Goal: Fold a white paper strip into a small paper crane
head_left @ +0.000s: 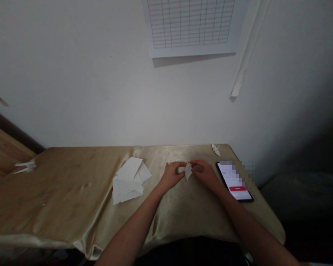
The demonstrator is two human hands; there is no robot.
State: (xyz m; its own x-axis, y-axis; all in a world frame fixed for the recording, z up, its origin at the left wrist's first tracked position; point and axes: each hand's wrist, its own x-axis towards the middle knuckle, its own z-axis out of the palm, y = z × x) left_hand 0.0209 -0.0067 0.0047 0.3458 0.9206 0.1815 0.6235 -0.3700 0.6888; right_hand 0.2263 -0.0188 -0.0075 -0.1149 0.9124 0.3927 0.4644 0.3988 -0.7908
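Observation:
A small folded piece of white paper (188, 172) is held between my two hands, just above the cloth-covered table (180, 218). My left hand (173, 173) pinches its left side with thumb and fingers. On the other side, the fingertips of my right hand (205, 173) close on the paper's upper right edge. The paper tapers to a point at the bottom. To the left of my hands lies a loose pile of white paper sheets (130, 179). A folded paper crane (215, 149) rests near the table's far right corner.
A phone (240, 190) with its screen lit lies right of my right hand, partly pixelated. Another white folded paper thing (26, 167) is at the far left. The wall (100, 92) rises behind the table, with a gridded sheet (192, 27) hanging on it.

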